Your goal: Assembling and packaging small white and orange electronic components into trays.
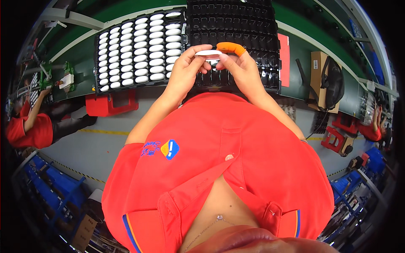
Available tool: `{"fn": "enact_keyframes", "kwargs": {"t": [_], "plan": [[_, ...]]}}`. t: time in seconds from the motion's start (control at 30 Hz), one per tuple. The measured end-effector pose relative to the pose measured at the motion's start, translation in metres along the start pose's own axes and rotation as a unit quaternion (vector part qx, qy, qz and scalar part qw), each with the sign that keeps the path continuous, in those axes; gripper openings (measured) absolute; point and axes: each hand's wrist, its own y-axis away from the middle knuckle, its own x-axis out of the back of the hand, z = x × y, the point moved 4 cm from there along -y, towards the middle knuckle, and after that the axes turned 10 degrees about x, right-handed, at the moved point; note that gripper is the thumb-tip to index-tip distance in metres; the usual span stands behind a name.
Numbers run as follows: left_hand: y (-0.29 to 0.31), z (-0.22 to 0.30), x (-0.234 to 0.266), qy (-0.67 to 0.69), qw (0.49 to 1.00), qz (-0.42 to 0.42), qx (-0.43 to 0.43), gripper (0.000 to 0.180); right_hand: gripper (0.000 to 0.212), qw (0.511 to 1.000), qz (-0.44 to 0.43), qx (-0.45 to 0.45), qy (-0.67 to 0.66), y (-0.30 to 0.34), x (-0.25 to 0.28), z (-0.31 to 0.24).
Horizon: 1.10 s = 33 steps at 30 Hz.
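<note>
Both my hands meet over a black tray [232, 22] of many compartments and hold a slim white oval piece [208, 53] between them. My left hand [188, 64] pinches its left end between thumb and fingers. At the right end, my right hand [241, 66] grips the same piece, its index finger wearing an orange finger cot [231, 48]. Beside them on the left lies another black tray [184, 17], where rows of similar white oval pieces [140, 45] sit. The underside of the held piece is mostly hidden.
A red sheet [284, 59] lies right of the trays; a cardboard box [317, 69] and black bag [335, 84] stand farther right. Below the bench's left part is a red stool [110, 105]. People in red work at far left [31, 130] and far right [371, 130].
</note>
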Motion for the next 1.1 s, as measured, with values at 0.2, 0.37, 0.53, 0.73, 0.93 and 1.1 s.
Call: {"fn": "enact_keyframes", "kwargs": {"t": [0.2, 0.37, 0.53, 0.73, 0.93, 1.1], "plan": [[0.0, -0.002, -0.003, -0.019, 0.999, -0.017, 0.024, 0.044, 0.031, 0.999, -0.03, 0.014, 0.027, -0.001, -0.003, 0.006], [0.001, -0.003, -0.003, -0.03, 0.998, -0.031, 0.035, 0.043, 0.03, 0.999, -0.031, 0.005, 0.015, -0.002, -0.003, 0.007], [0.001, -0.002, -0.004, -0.015, 0.999, -0.023, -0.031, 0.038, 0.028, 0.999, 0.006, -0.034, -0.037, -0.002, 0.0, 0.008], [0.006, -0.001, -0.007, 0.025, 0.994, -0.045, -0.102, 0.042, 0.029, 0.988, 0.015, -0.106, -0.113, -0.002, 0.001, 0.005], [0.002, -0.002, 0.001, 0.014, 0.993, -0.06, -0.098, 0.04, 0.03, 0.898, -0.047, 0.277, 0.337, -0.007, 0.006, -0.029], [-0.003, -0.008, 0.003, 0.002, 0.996, -0.053, -0.076, 0.039, 0.025, 0.885, -0.135, 0.258, 0.364, -0.012, -0.002, -0.034]]}}
